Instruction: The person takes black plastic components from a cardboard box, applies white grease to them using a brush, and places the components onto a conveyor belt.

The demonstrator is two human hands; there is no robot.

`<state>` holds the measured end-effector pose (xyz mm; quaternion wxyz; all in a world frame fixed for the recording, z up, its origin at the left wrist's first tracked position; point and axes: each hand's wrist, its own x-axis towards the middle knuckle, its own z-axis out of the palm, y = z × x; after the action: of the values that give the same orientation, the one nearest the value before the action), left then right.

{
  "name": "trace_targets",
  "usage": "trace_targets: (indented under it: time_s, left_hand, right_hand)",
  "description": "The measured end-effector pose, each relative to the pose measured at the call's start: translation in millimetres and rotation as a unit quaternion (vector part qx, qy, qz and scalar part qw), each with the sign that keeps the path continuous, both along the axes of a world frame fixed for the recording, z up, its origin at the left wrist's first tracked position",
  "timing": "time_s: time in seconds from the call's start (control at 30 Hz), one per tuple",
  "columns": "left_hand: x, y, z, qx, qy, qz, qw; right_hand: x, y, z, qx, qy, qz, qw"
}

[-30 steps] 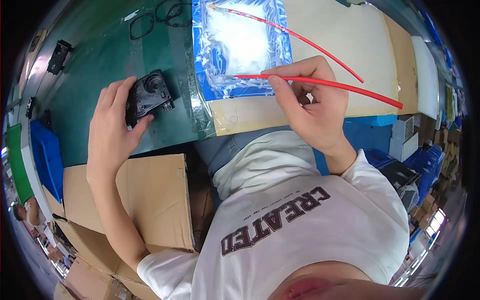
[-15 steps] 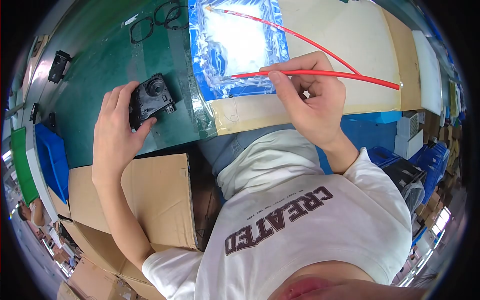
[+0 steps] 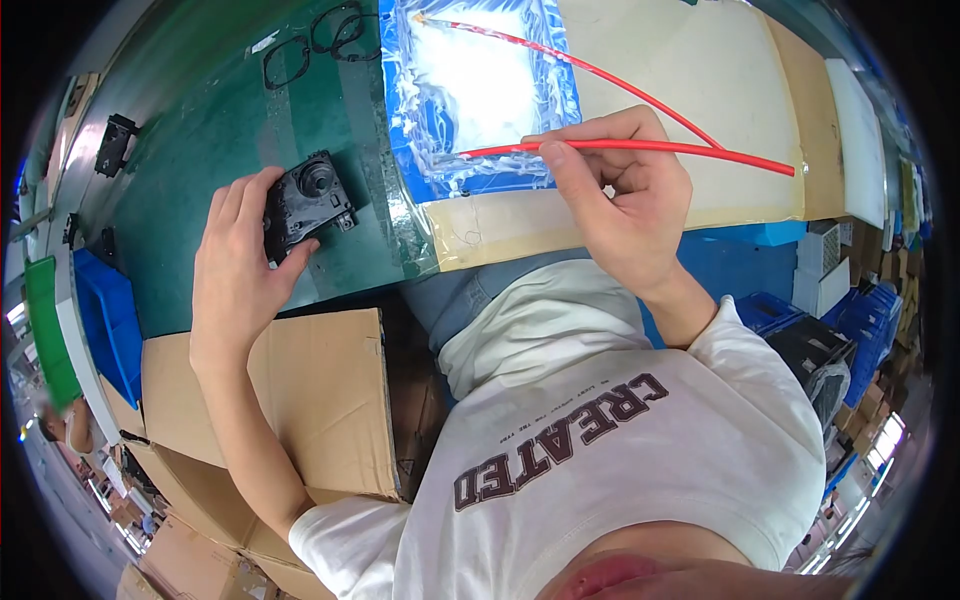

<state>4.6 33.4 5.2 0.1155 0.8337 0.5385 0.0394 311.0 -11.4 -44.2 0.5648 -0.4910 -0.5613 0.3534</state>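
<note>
My left hand (image 3: 238, 245) is closed around the edge of a black plastic housing (image 3: 312, 190) with a round opening, just above the green tabletop. Between the thumb and fingers of my right hand (image 3: 628, 190) is a long red-handled brush (image 3: 700, 151), held almost level. Its tip points left, over the near edge of a blue tray (image 3: 480, 187) smeared with white grease (image 3: 475, 75). A second red-handled brush (image 3: 610, 76) lies across the tray, its tip in the far left corner and its handle end near the held brush.
Thin black rings (image 3: 287, 62) and another black plastic part (image 3: 117, 145) lie on the green table (image 3: 215, 125). A tan sheet (image 3: 690, 65) covers the right side. Below the table edge stands an open cardboard box (image 3: 320, 400); a blue bin (image 3: 108, 320) hangs at the left.
The view shifts very slightly. My left hand and the housing sit marginally farther right; my right hand and brush stay almost in place.
</note>
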Motion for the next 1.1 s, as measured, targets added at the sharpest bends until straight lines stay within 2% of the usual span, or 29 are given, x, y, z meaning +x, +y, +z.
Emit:
trace_targets:
  time_s: [0.3, 0.6, 0.87, 1.0, 1.1]
  left_hand:
    - [1.4, 0.3, 1.4, -0.01, -0.004, 0.0, 1.0]
    - [0.6, -1.8, 2.8, -0.012, -0.003, 0.004, 1.0]
    - [-7.4, -4.1, 10.4, -0.041, -0.003, 0.016, 0.999]
    - [-8.3, -10.6, 24.7, 0.03, -0.023, -0.005, 0.999]
    - [-4.0, -22.1, 33.0, 0.062, -0.041, 0.008, 0.997]
  right_hand:
    - [1.5, -3.2, 4.6, -0.021, 0.099, 0.004, 0.995]
    - [2.5, -5.1, 6.1, -0.018, 0.141, -0.023, 0.99]
    - [12.3, -8.0, 12.7, 0.019, 0.106, -0.07, 0.992]
    - [17.8, -8.5, 15.0, 0.069, 0.064, -0.111, 0.989]
    - [29.1, -7.3, 17.6, 0.111, 0.089, -0.103, 0.984]
